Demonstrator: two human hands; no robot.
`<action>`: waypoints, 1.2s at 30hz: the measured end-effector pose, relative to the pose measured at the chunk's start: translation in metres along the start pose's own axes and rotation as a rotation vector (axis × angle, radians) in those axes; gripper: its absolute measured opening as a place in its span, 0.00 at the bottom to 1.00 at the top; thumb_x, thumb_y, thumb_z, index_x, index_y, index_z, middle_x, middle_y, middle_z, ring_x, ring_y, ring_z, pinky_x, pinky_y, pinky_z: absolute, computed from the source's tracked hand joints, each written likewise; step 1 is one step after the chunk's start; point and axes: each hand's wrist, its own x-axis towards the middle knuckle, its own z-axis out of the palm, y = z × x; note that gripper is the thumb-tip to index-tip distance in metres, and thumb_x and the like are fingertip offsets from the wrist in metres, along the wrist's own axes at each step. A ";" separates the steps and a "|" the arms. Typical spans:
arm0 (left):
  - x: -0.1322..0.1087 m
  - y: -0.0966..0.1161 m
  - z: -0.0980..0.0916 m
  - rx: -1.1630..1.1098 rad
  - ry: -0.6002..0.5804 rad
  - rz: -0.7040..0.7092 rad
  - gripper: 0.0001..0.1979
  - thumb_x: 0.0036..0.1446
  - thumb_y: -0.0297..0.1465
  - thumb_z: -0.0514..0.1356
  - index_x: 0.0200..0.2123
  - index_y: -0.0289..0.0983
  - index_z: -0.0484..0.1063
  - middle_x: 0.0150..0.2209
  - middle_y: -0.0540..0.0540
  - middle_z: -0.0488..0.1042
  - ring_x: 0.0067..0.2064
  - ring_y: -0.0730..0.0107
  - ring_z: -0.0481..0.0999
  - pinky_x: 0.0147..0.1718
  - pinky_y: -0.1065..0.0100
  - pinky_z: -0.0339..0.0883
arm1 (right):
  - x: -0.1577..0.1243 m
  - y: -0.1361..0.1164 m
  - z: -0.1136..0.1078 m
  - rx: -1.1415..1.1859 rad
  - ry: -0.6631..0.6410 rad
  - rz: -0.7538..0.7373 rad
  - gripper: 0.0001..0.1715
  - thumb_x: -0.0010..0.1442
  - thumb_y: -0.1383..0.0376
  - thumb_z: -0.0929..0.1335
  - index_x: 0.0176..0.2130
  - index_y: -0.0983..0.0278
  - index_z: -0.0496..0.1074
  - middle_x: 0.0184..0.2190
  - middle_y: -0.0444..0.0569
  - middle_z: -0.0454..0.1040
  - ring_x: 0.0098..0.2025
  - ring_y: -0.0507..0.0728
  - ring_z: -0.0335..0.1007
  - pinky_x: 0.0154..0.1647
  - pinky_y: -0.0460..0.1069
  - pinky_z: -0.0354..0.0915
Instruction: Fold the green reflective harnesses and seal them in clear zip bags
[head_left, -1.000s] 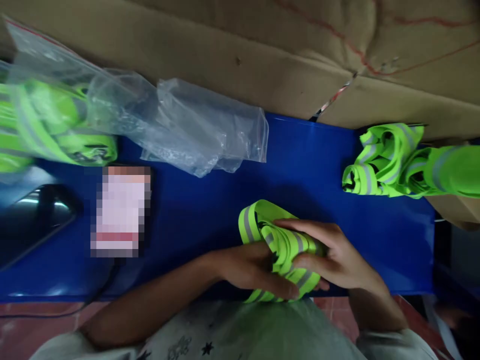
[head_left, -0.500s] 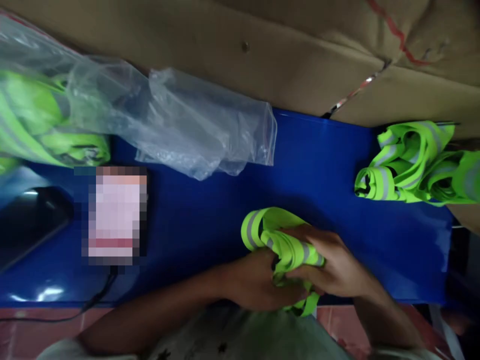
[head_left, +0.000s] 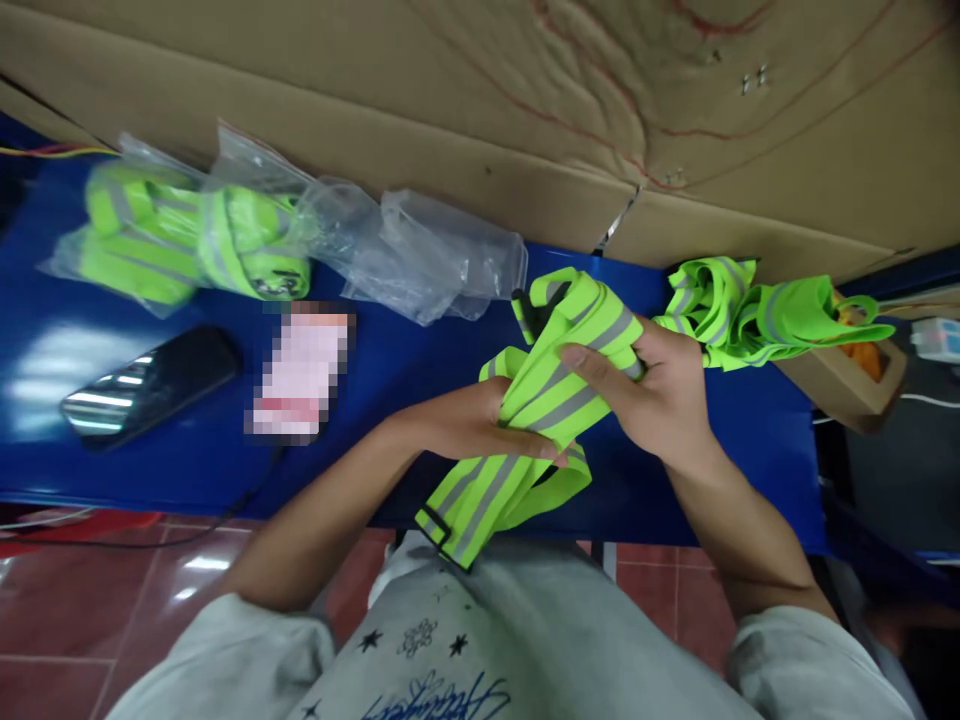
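Between my hands is a folded neon-green reflective strap (head_left: 551, 395) with grey stripes and a black buckle at its lower end. My left hand (head_left: 480, 425) is wrapped round its middle, thumb lying across the front. Higher up, my right hand (head_left: 652, 395) grips the folded layers, thumb pressed on top. A loose loop of the strap hangs below my left hand, over the table's near edge. Just beyond my right hand lies a heap of similar green straps (head_left: 750, 310).
Bagged green straps (head_left: 142, 240) and clear plastic bags (head_left: 450, 255) lie along the cardboard wall (head_left: 337, 110). A dark phone-like object (head_left: 150, 385) and a pixelated device (head_left: 300, 375) with a cable rest on the blue table (head_left: 382, 370). An open cardboard box (head_left: 847, 385) stands at the right.
The strap has gone from a bunched bundle to longer, flatter folded layers. My hands have moved apart, the right one upward along the strap. My view has shifted, showing more of the table's left side.
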 end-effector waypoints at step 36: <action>0.008 -0.014 0.019 -0.350 0.088 -0.167 0.15 0.58 0.38 0.71 0.42 0.34 0.77 0.37 0.46 0.80 0.37 0.68 0.78 0.37 0.68 0.74 | 0.017 0.016 -0.028 -0.044 -0.214 0.228 0.14 0.63 0.54 0.76 0.47 0.56 0.83 0.35 0.42 0.82 0.33 0.55 0.77 0.31 0.48 0.72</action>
